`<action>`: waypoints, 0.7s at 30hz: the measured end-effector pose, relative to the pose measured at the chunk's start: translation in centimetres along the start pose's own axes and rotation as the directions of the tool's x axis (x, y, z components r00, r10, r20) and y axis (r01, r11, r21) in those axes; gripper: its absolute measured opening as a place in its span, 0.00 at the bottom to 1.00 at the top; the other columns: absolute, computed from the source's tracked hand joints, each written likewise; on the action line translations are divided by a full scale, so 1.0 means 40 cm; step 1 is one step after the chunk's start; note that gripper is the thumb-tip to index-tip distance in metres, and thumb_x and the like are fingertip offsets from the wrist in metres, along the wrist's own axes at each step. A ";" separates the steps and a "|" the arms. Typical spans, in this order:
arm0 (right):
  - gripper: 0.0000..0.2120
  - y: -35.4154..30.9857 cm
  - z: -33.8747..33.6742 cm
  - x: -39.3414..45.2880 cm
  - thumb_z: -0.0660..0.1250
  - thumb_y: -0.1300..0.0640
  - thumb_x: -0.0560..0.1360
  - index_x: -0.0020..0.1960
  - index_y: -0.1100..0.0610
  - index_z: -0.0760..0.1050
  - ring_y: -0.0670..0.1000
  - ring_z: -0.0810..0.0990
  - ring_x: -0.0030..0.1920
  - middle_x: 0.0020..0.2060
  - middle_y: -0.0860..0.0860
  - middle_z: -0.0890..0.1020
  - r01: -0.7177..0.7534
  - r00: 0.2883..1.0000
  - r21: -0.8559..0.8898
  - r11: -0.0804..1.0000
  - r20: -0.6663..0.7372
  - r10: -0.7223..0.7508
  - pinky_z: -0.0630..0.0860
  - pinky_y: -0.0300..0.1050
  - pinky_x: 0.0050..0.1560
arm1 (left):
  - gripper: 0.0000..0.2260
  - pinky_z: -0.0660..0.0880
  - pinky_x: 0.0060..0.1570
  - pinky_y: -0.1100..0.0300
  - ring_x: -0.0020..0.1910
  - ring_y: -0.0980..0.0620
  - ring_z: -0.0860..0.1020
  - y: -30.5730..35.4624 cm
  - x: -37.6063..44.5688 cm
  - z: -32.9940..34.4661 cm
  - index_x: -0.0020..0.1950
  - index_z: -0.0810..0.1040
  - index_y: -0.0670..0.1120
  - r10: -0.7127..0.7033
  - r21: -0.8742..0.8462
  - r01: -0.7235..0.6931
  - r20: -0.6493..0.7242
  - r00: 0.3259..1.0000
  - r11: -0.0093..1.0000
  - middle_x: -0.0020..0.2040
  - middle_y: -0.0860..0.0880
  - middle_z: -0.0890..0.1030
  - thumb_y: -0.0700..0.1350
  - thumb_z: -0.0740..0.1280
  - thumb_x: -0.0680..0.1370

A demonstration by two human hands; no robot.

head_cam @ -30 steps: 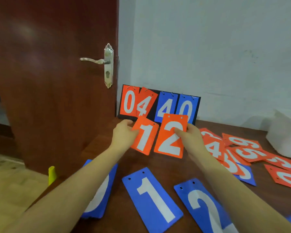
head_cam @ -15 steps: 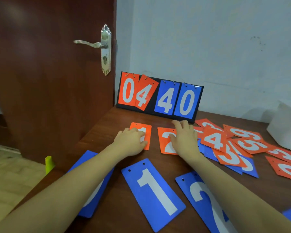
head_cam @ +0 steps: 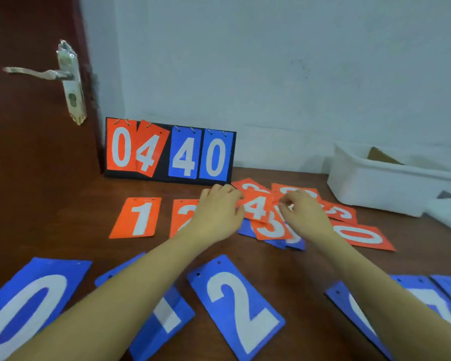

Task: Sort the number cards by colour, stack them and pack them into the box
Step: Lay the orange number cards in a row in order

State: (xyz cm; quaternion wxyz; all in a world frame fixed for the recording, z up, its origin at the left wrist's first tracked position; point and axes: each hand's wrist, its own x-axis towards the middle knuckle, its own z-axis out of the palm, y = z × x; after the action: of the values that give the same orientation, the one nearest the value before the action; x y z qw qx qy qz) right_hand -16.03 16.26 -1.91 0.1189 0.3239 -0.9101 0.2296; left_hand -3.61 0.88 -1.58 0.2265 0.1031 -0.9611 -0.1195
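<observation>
From my remote seat I looked down on a dark brown wooden bench (head_cam: 310, 259) pushed against a pale blue-grey wall (head_cam: 271, 61), with a reddish-brown door (head_cam: 31, 152) and its metal handle (head_cam: 37, 72) at the left. A black scoreboard stand (head_cam: 167, 152) stood at the back, showing orange 0 and 4, blue 4 and 0. A white box (head_cam: 375, 188) sat at the right rear. An orange 1 card (head_cam: 138, 217) lay flat beside an orange 2 card (head_cam: 182, 214), half hidden under my left hand (head_cam: 216, 212), whose fingers were curled, knuckles up, at the edge of the orange 4 card (head_cam: 257, 208); I could not tell whether it gripped anything. My right hand (head_cam: 305, 214) had fingers bent over the mixed pile (head_cam: 271, 227) of orange and blue cards, seemingly pinching one, though blur hid which. An orange 0 card (head_cam: 362, 237) lay just right of it. Blue cards (head_cam: 240, 303) lined the near edge.
</observation>
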 end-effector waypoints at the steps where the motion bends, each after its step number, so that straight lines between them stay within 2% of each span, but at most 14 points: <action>1: 0.10 0.052 -0.020 -0.006 0.62 0.56 0.75 0.50 0.59 0.78 0.60 0.77 0.54 0.51 0.58 0.80 -0.066 0.998 -0.039 0.997 0.005 0.066 0.74 0.52 0.54 | 0.16 0.61 0.62 0.54 0.64 0.48 0.68 0.038 0.018 0.023 0.65 0.72 0.48 0.016 -0.012 -0.016 0.017 1.000 1.000 0.65 0.50 0.73 0.48 0.58 0.79; 4: 0.20 0.202 -0.065 -0.020 0.61 0.50 0.75 0.63 0.59 0.71 0.60 0.72 0.63 0.62 0.58 0.74 -0.294 0.941 -0.255 0.921 0.094 0.326 0.68 0.53 0.62 | 0.16 0.60 0.64 0.52 0.67 0.47 0.66 0.149 0.066 0.102 0.66 0.71 0.49 0.049 -0.048 -0.044 0.109 0.993 0.998 0.67 0.49 0.72 0.49 0.57 0.79; 6: 0.29 0.279 -0.081 -0.034 0.60 0.42 0.75 0.69 0.59 0.64 0.60 0.68 0.67 0.68 0.58 0.69 -0.401 0.862 -0.324 0.857 0.185 0.473 0.64 0.53 0.66 | 0.19 0.57 0.68 0.48 0.71 0.46 0.61 0.209 0.090 0.164 0.69 0.67 0.51 0.040 -0.016 -0.038 0.244 0.969 0.999 0.72 0.49 0.65 0.52 0.57 0.79; 7: 0.33 0.307 -0.083 -0.042 0.58 0.37 0.75 0.70 0.60 0.63 0.61 0.66 0.69 0.69 0.58 0.68 -0.410 0.845 -0.340 0.846 0.206 0.493 0.63 0.53 0.67 | 0.20 0.54 0.69 0.45 0.74 0.45 0.57 0.230 0.100 0.192 0.71 0.64 0.51 0.019 0.011 -0.023 0.318 0.948 1.000 0.75 0.48 0.61 0.54 0.56 0.79; 9: 0.38 0.337 -0.083 -0.048 0.54 0.32 0.73 0.71 0.59 0.63 0.61 0.64 0.69 0.69 0.58 0.67 -0.341 0.866 -0.400 0.851 0.220 0.450 0.62 0.54 0.67 | 0.23 0.51 0.70 0.42 0.75 0.43 0.53 0.251 0.114 0.235 0.73 0.61 0.53 -0.033 0.064 0.007 0.418 0.908 0.998 0.76 0.48 0.57 0.58 0.54 0.79; 10: 0.38 0.342 -0.084 -0.046 0.53 0.31 0.73 0.71 0.59 0.63 0.61 0.63 0.69 0.69 0.59 0.67 -0.306 0.875 -0.417 0.856 0.230 0.426 0.62 0.53 0.67 | 0.23 0.52 0.70 0.41 0.74 0.42 0.55 0.253 0.118 0.245 0.72 0.61 0.54 -0.047 0.082 0.013 0.427 0.903 0.997 0.75 0.48 0.59 0.59 0.53 0.79; 12: 0.36 0.345 -0.093 -0.035 0.57 0.34 0.74 0.71 0.59 0.64 0.62 0.63 0.68 0.69 0.61 0.65 -0.269 0.875 -0.389 0.881 0.284 0.392 0.63 0.53 0.67 | 0.21 0.57 0.67 0.43 0.71 0.44 0.61 0.248 0.123 0.250 0.69 0.66 0.54 -0.033 0.068 0.007 0.390 0.920 0.998 0.70 0.49 0.65 0.60 0.55 0.78; 14: 0.34 0.349 -0.107 -0.025 0.63 0.39 0.73 0.70 0.60 0.65 0.62 0.63 0.68 0.68 0.61 0.64 -0.259 0.858 -0.316 0.913 0.358 0.368 0.64 0.53 0.67 | 0.20 0.59 0.65 0.45 0.68 0.46 0.64 0.235 0.120 0.243 0.66 0.69 0.52 -0.022 0.023 0.015 0.333 0.943 1.000 0.67 0.49 0.67 0.59 0.57 0.78; 15: 0.34 0.352 -0.114 -0.023 0.65 0.40 0.72 0.70 0.60 0.65 0.61 0.64 0.68 0.68 0.60 0.64 -0.263 0.853 -0.287 0.921 0.376 0.361 0.65 0.54 0.67 | 0.20 0.59 0.65 0.46 0.68 0.45 0.64 0.226 0.118 0.238 0.66 0.69 0.50 -0.058 0.047 0.046 0.292 0.955 0.998 0.67 0.48 0.67 0.59 0.58 0.78; 17: 0.38 0.357 -0.120 -0.025 0.67 0.37 0.70 0.70 0.60 0.64 0.60 0.65 0.68 0.67 0.58 0.66 -0.282 0.854 -0.280 0.917 0.361 0.373 0.64 0.54 0.67 | 0.26 0.58 0.66 0.45 0.69 0.42 0.62 0.208 0.111 0.217 0.67 0.67 0.46 -0.227 0.181 0.187 0.231 0.946 0.966 0.68 0.44 0.64 0.61 0.59 0.76; 19: 0.40 0.359 -0.118 -0.028 0.65 0.32 0.68 0.68 0.59 0.66 0.59 0.66 0.67 0.66 0.57 0.69 -0.292 0.854 -0.315 0.903 0.338 0.394 0.62 0.54 0.66 | 0.34 0.56 0.68 0.42 0.71 0.39 0.59 0.193 0.101 0.198 0.68 0.64 0.42 -0.401 0.252 0.337 0.270 0.876 0.907 0.71 0.39 0.60 0.66 0.59 0.73; 21: 0.38 0.352 -0.110 -0.028 0.63 0.30 0.67 0.63 0.58 0.71 0.59 0.67 0.65 0.64 0.57 0.71 -0.306 0.848 -0.320 0.897 0.337 0.410 0.62 0.54 0.65 | 0.36 0.55 0.68 0.40 0.72 0.39 0.58 0.181 0.092 0.188 0.69 0.64 0.42 -0.433 0.247 0.366 0.327 0.840 0.897 0.73 0.39 0.59 0.68 0.59 0.72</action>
State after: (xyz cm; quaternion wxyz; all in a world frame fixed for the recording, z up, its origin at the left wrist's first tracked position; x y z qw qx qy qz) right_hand -23.95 28.67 -3.29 -0.0724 0.1687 -0.9812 0.0591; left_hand -11.33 8.22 -4.59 -0.0008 0.2967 -0.9500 -0.0970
